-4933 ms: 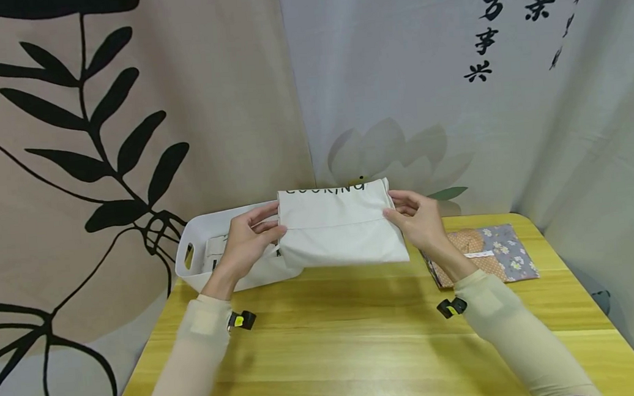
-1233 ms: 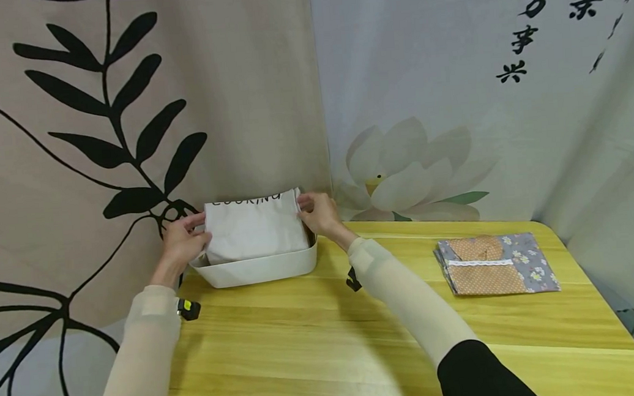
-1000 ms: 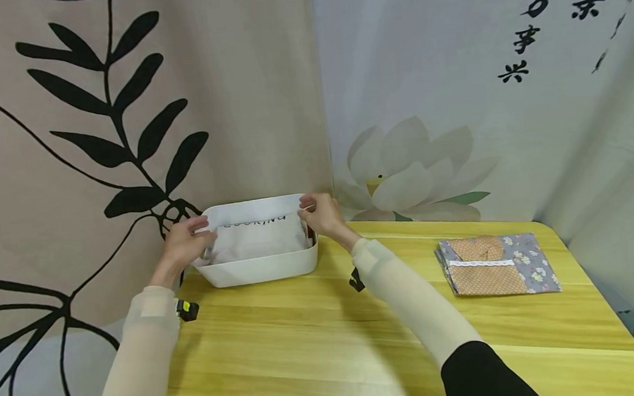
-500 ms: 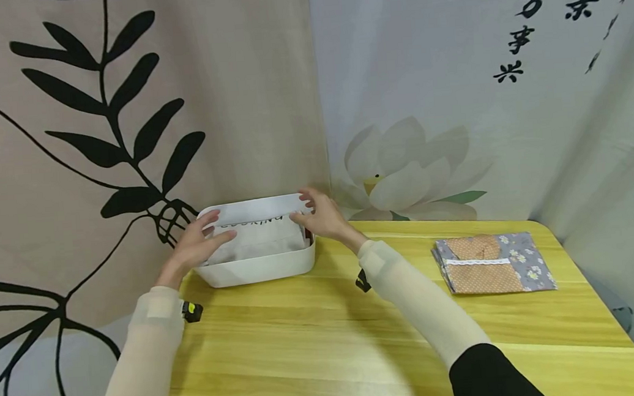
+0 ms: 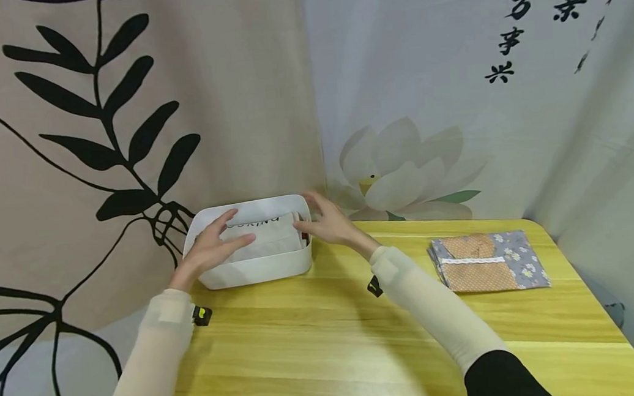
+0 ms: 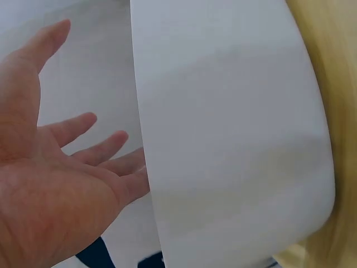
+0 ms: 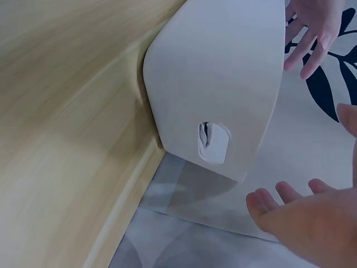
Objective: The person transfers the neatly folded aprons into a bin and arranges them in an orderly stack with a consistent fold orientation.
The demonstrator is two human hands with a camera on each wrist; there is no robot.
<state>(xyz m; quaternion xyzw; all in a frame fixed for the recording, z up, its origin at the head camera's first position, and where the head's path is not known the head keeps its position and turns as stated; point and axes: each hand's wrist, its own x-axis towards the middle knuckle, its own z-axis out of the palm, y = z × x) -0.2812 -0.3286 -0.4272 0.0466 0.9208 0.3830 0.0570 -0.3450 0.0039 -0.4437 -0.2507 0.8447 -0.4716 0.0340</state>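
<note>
A white plastic bin (image 5: 256, 271) stands at the table's back left. Inside it lies a folded white cloth (image 5: 264, 238) with black lettering, partly behind my left hand (image 5: 207, 248). That hand hovers at the bin's left part, thumb and fingers spread and holding nothing. In the left wrist view its fingertips pass behind the rim of the bin wall (image 6: 234, 134). At the right end is my right hand (image 5: 330, 221), fingers extended, thumb toward the cloth. The right wrist view shows this hand (image 7: 312, 218) apart from the bin's end wall (image 7: 217, 72), which has a handle hole.
On the right of the wooden table (image 5: 316, 345) lies a folded cloth (image 5: 487, 263), orange dotted and grey floral with a white lace strip. Printed curtains (image 5: 249, 92) hang right behind the table. Something dark reddish shows inside the bin's right end.
The white cloth, held up by both hands in the earliest frame, has gone left and down into the bin. Both hands have let go, and the left has shifted right over the bin.
</note>
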